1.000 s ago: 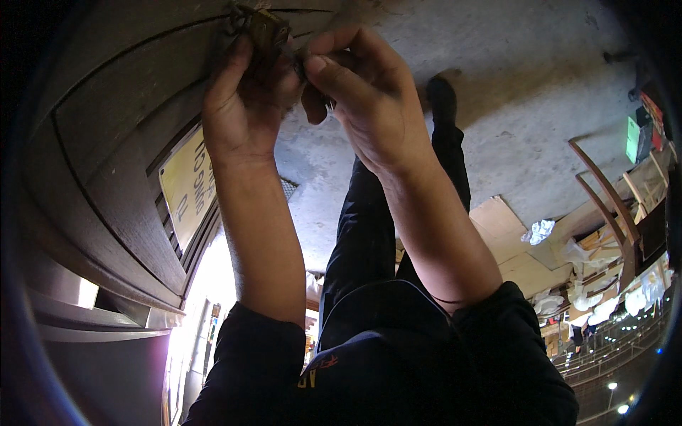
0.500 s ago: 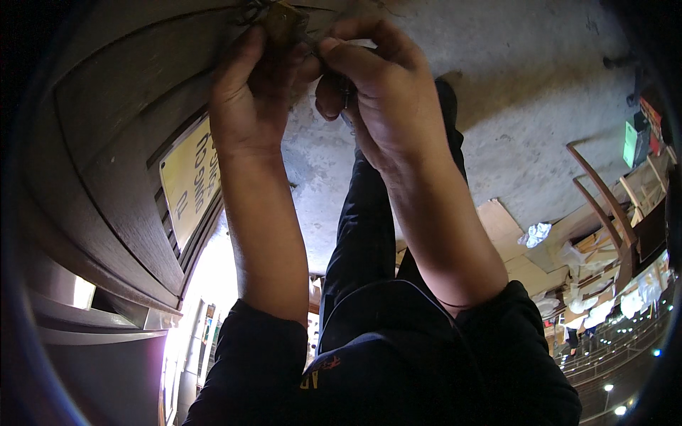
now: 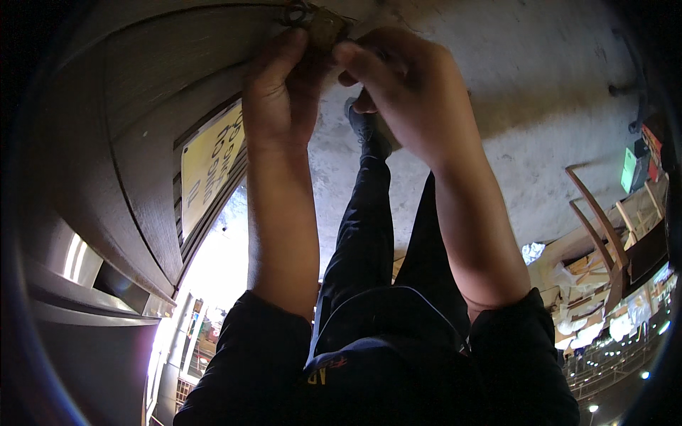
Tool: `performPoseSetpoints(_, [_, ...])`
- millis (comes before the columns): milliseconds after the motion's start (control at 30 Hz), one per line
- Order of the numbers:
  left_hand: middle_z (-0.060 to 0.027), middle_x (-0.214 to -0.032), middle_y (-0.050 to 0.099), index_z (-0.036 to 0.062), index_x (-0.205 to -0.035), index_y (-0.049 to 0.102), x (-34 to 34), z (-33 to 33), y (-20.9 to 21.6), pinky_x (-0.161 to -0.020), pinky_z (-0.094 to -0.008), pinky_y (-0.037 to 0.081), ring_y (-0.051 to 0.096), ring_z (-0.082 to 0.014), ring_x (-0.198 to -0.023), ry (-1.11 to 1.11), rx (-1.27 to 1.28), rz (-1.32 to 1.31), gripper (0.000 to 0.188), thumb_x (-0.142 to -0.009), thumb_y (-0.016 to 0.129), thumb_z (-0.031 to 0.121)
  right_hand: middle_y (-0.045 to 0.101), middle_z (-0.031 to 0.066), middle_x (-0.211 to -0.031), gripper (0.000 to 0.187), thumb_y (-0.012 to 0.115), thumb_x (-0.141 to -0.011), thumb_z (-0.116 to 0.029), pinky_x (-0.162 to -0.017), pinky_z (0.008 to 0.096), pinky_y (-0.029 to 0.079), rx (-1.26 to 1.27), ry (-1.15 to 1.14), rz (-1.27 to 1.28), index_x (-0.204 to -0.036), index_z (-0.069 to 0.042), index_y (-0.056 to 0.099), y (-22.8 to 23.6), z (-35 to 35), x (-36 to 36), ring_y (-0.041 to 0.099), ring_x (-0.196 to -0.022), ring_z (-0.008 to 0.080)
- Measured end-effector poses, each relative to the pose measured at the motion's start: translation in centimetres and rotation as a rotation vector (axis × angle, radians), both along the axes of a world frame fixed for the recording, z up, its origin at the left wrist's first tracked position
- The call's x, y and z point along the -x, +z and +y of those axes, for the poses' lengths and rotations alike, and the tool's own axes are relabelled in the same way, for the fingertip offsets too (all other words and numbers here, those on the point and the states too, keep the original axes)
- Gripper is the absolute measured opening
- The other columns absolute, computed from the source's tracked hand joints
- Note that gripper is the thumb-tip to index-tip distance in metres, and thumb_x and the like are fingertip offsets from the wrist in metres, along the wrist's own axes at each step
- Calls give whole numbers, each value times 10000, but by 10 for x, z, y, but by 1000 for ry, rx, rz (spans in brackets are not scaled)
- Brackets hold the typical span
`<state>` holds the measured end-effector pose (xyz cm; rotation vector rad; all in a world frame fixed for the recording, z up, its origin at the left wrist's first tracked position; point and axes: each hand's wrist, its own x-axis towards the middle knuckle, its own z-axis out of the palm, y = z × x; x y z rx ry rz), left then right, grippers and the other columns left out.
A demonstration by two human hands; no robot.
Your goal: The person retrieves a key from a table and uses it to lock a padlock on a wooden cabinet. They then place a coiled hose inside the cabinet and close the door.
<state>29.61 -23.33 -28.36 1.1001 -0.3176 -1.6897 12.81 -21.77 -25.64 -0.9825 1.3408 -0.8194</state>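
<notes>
At the top of the view, a brass-coloured padlock (image 3: pixel 327 28) hangs beside a dark metal ring (image 3: pixel 295 11) on the dark panelled door. My left hand (image 3: pixel 281 92) is closed round the padlock's near side, thumb along its left edge. To the right, my right hand (image 3: pixel 415 89) is closed, with thumb and index finger pinched close to the padlock. Shadow and my own fingers hide what is in that pinch, if anything.
The dark door (image 3: pixel 142 170) curves along the left, bearing a yellow sign (image 3: pixel 213 167). Grey concrete floor (image 3: pixel 526 106) spreads to the right. Wooden chair-like frames (image 3: pixel 600 213), pale plastic and a green box (image 3: pixel 628 170) stand at the far right. My shoe (image 3: pixel 368 131) is below my hands.
Both hands and the padlock appear further right in the view. More of the padlock and ring shows. A small metallic item seen under my right hand earlier is now hidden.
</notes>
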Motion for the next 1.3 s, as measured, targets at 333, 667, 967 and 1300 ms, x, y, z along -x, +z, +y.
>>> performPoseSetpoints(333, [-173, -1043, 694, -51, -1138, 623, 2, -7, 9, -907, -420, 574, 697, -281, -969, 26, -106, 87, 268, -932, 626, 121, 705, 122, -771, 209, 630, -968, -175, -536, 274, 528, -77, 89, -77, -990, 27, 676, 9, -10, 2, 656, -574, 152])
performPoseSetpoints(667, [-114, -1044, 701, 11, -1159, 642, -3, -4, 5, -859, -342, 530, 673, -207, -952, -233, -35, 21, 297, -908, 693, 162, 684, 142, -789, 280, 642, -939, -213, -527, 286, 530, -435, -104, -660, -1021, 54, 653, -5, -14, 7, 650, -575, 173])
performPoseSetpoints(967, [-107, -984, 737, -21, -1072, 703, 22, 8, -5, -778, -279, 557, 705, -161, -846, -49, 216, -789, 259, -850, 766, 97, 689, 170, -1169, 321, 672, -929, -253, -911, 399, 505, 214, 45, 187, -1193, -70, 670, -51, -10, -3, 656, -1106, 318])
performPoseSetpoints(1300, [-118, -1013, 667, 13, -1024, 669, 48, 28, -19, -681, -335, 535, 655, -253, -890, 103, 565, -1502, 196, -832, 700, -11, 695, 147, -1143, 425, 682, -948, -305, -957, 361, 489, -15, 99, -408, -1269, -31, 634, -54, -20, -9, 630, -1109, 206])
